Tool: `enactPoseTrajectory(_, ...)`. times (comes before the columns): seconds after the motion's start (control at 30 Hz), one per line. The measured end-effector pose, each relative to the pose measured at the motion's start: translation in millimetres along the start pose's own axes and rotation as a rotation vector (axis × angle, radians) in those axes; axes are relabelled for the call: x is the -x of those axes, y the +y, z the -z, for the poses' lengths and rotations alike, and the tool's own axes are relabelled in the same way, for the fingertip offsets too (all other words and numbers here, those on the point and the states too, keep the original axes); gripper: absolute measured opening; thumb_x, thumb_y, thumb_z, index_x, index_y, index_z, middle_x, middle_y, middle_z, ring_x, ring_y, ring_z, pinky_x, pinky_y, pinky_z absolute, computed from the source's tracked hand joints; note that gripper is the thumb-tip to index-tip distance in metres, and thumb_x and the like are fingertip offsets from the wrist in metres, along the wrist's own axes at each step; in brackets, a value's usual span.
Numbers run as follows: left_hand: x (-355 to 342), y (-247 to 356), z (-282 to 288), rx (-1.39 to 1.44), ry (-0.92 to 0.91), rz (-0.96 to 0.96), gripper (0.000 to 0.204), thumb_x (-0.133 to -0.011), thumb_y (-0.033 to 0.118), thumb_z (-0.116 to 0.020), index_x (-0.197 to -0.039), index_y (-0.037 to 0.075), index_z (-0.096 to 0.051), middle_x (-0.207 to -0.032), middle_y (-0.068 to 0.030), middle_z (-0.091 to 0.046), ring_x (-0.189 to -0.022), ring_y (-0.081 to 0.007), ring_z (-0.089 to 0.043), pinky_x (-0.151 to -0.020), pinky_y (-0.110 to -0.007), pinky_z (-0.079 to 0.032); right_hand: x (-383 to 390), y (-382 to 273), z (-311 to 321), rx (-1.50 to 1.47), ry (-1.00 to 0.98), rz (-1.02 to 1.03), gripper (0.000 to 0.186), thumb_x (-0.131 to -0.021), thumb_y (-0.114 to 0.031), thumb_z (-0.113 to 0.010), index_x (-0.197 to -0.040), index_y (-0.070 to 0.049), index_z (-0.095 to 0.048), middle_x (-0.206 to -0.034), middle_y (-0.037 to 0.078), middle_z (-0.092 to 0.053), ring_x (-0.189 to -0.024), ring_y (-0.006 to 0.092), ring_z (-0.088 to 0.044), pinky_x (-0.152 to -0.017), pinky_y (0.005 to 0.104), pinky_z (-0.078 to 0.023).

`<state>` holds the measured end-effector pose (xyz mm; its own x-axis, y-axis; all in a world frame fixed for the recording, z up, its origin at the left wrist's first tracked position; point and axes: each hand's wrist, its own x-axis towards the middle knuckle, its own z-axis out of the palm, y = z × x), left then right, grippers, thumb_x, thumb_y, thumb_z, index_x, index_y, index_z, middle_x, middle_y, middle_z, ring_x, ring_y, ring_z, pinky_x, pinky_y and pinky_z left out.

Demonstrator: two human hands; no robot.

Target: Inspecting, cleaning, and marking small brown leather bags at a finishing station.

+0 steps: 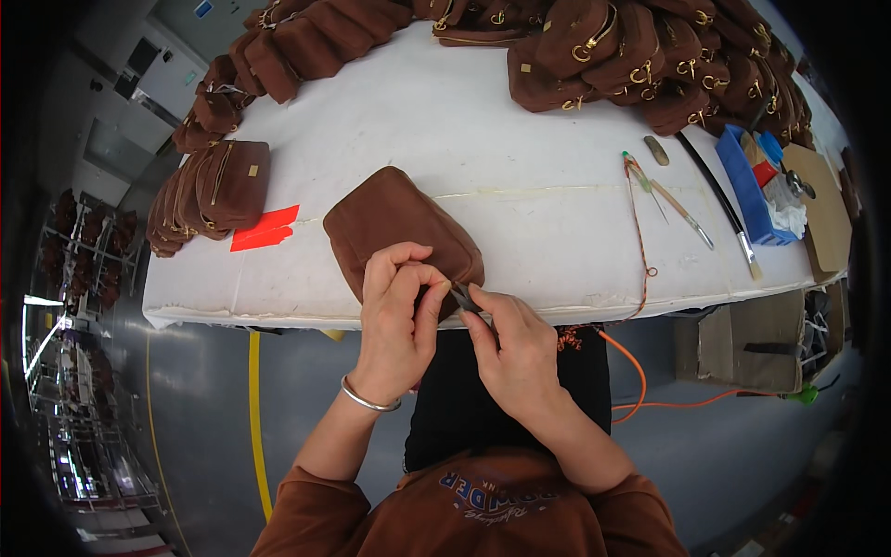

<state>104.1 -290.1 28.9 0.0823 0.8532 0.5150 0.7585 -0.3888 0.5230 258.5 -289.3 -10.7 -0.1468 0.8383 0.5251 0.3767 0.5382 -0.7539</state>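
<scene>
A brown bag (394, 218) with rounded corners lies at the near edge of the table, its near right corner under my fingers. My left hand (399, 306), a metal bangle on its wrist, is closed in a pinch at that corner. What lies between its fingertips is too small to make out. My right hand (515, 348) grips a small dark grey tool (464, 299) between thumb and fingers, its tip against the same corner. Fingers partly cover the tool, so its exact kind does not show. Both hands nearly meet there.
Brown bags (640, 56) with gold zips are heaped at the far right. More bags (227, 186) stand in a row on the left beside red tape (266, 228). A brush (724, 204), an awl (661, 200), cord (642, 251) and a blue bin (742, 186) lie to the right.
</scene>
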Motion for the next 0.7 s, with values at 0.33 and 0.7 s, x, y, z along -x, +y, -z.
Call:
enactPoseTrajectory(0.33,0.6,0.3,5.7,-0.009,-0.002,-0.074,0.009,-0.084,0.000,-0.069,-0.090,0.001,-0.062,-0.107,-0.0135,-0.059,-0.093,-0.0267,-0.058,-0.080,-0.033,-0.048,1.7,7.4,-4.1,-0.038,0.026,0.064,0.023,-0.086,-0.007,-0.071,-0.106,0.000,-0.062,-0.087,0.015,-0.068,-0.075,0.0314,-0.067,-0.063,0.0380,-0.055)
enactPoseTrajectory(0.7,-33.1,3.5,10.7,0.056,-0.206,0.041,0.012,-0.083,0.004,-0.073,-0.093,0.002,-0.066,-0.086,-0.0081,-0.059,-0.066,-0.0209,-0.057,-0.058,-0.031,-0.047,6.6,17.8,21.0,-0.264,-0.038,-0.379,0.029,-0.090,-0.018,-0.071,-0.111,-0.001,-0.061,-0.084,0.014,-0.068,-0.067,0.0195,-0.065,-0.063,0.0307,-0.052)
